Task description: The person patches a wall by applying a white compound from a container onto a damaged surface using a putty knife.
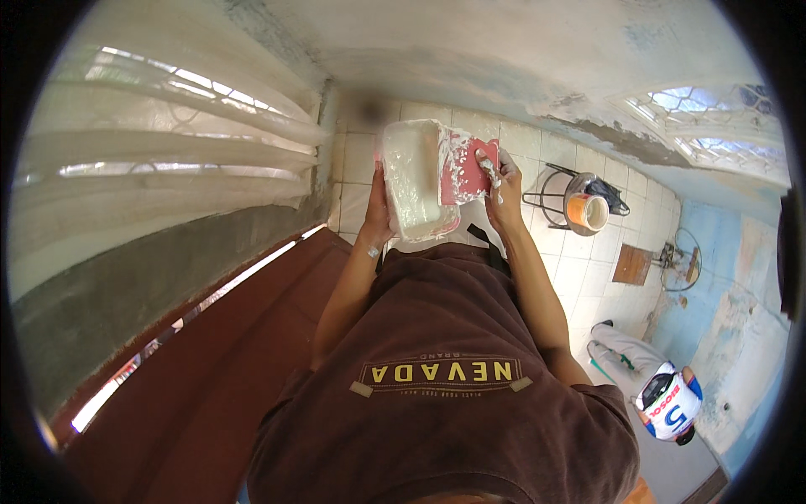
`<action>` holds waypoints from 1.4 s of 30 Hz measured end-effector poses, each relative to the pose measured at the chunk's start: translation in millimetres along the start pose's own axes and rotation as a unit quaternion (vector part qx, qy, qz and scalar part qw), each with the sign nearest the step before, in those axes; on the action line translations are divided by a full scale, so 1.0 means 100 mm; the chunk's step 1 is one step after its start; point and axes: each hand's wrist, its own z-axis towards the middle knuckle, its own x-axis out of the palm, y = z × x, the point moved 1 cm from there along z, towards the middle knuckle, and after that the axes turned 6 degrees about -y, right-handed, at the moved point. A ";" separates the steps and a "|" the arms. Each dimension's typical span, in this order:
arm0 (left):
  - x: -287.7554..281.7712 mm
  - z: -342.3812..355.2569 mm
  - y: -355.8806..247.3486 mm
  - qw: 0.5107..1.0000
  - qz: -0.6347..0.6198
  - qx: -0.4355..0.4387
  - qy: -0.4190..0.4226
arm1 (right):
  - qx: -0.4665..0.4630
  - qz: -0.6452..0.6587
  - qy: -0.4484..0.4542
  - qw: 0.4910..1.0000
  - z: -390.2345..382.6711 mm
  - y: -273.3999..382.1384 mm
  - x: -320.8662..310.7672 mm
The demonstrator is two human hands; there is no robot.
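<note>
My left hand (379, 207) grips the side of a rectangular tub (428, 231) in front of my chest, its fingers mostly hidden by the tub. Wet white putty (415, 172) coats the tub's inside. In my right hand (506, 191) is a flat pink-red plastic spreader (477, 168), its face smeared with white putty. The spreader's left edge lies over the tub's right rim. Some putty sticks to my right thumb and fingers.
Right of my hands, a dark metal-framed stool (550, 200) stands beside an orange-and-white bucket (588, 212) and a black bag (611, 193). A brown square board (632, 265) lies farther right. Another person (667, 401) is at lower right. Curtains (176, 143) hang at left above a dark-red surface (210, 361).
</note>
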 end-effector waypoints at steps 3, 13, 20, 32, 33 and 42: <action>-0.11 0.05 0.09 0.998 0.018 -0.053 -0.007 | -0.016 0.089 -0.024 0.996 0.10 -0.02 -0.07; -0.33 0.55 0.45 0.963 -0.040 -0.074 -0.254 | 0.018 0.141 -0.161 0.977 1.22 -0.61 -1.20; -1.02 1.22 1.53 0.952 -0.130 -0.036 -0.275 | 0.275 0.113 -0.156 0.942 2.39 -2.09 -2.20; -1.83 2.13 4.26 0.865 -0.218 -0.075 -0.445 | 0.308 0.157 -0.158 0.925 6.21 -4.89 -2.68; -1.84 2.20 4.38 0.864 -0.223 -0.083 -0.443 | 0.291 0.155 -0.159 0.931 6.45 -4.92 -2.64; -2.08 2.07 4.32 0.856 -0.219 -0.078 -0.461 | 0.243 0.332 0.030 0.911 6.45 -3.95 -2.33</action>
